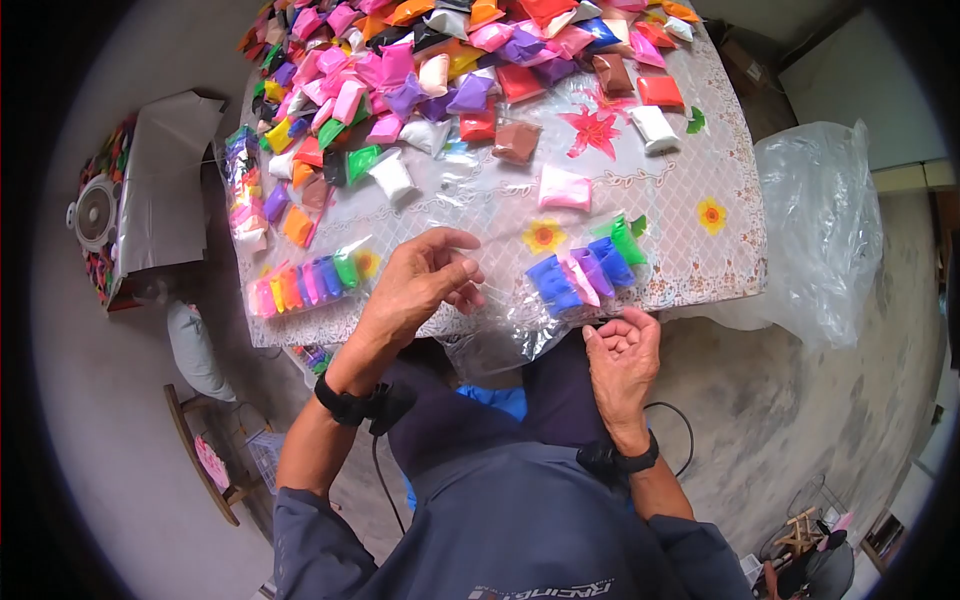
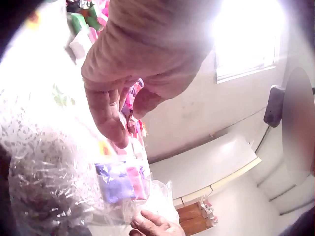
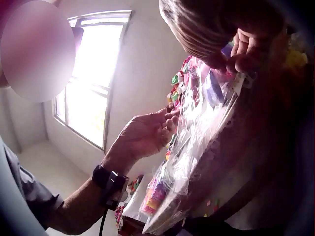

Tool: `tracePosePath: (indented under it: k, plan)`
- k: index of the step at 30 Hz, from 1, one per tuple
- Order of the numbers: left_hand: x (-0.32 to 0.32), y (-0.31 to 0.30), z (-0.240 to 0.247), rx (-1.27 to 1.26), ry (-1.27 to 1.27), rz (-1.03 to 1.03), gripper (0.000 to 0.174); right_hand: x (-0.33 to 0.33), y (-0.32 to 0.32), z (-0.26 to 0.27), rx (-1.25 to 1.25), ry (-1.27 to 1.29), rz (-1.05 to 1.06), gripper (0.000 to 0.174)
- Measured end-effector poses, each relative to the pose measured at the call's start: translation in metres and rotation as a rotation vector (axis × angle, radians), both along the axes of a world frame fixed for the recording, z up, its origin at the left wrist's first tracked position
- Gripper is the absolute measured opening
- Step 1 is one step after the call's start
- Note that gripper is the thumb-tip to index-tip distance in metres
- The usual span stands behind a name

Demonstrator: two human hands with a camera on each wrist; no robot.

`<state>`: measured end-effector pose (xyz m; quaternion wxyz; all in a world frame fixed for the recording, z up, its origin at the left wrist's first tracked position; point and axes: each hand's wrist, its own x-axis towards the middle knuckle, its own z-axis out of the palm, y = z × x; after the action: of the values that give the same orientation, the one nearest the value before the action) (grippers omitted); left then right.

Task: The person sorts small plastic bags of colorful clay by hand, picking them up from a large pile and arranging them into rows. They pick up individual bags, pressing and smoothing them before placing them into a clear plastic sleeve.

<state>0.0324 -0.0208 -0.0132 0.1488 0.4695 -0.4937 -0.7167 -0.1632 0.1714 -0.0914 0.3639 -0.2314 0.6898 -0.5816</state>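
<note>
Clear plastic bag (image 1: 497,347): 1, at table (image 1: 665,215) near edge, right of middle.
Blue, pink, purple, green pillow-shaped packets (image 1: 592,268) inside: at least 5.
Left hand (image 1: 425,280): half-open, empty.
Right hand (image 1: 622,370): fingers curled by bag; can't tell grip.

The tabletop (image 1: 660,215) has a pale, lace-patterned cover (image 1: 440,225) printed with red and yellow flowers. A dense heap of small coloured packets (image 1: 400,65) fills its far part. Nearer lie separate packets: white (image 1: 655,130), brown (image 1: 516,142) and pink (image 1: 565,187). Along the near edge sit two clear bags of coloured packets, one left (image 1: 305,285), one right (image 1: 585,272).
</note>
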Motion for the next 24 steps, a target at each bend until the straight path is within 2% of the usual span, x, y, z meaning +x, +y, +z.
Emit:
tracePosePath:
  k: [1, 4, 7, 10, 15, 20, 24]
  plan:
    - [0.003, 0.002, 0.002, 0.025, -0.014, 0.021, 0.039, 0.002, 0.002, -0.001, 0.0, 0.001, 0.003, 0.055]
    - [0.001, 0.002, 0.0, 0.03, -0.068, -0.074, 0.042, 0.008, 0.005, -0.006, 0.051, -0.007, 0.029, 0.033]
    - [-0.009, 0.006, -0.009, -0.005, -0.067, -0.172, 0.049, 0.014, 0.006, -0.002, 0.072, -0.085, 0.033, 0.029]
    - [-0.019, 0.008, -0.016, 0.044, -0.072, -0.237, 0.055, 0.017, 0.005, -0.002, 0.09, -0.118, 0.055, 0.032]
    - [-0.033, 0.008, -0.034, 0.076, -0.116, -0.264, 0.056, 0.021, -0.002, 0.006, 0.099, -0.248, 0.048, 0.036]
    - [-0.042, 0.006, -0.047, 0.006, -0.086, -0.332, 0.052, 0.027, -0.013, 0.005, -0.012, -0.374, 0.063, 0.035]
    - [-0.047, 0.002, -0.045, -0.055, -0.122, -0.37, 0.053, 0.033, -0.02, 0.013, -0.005, -0.418, 0.039, 0.037]
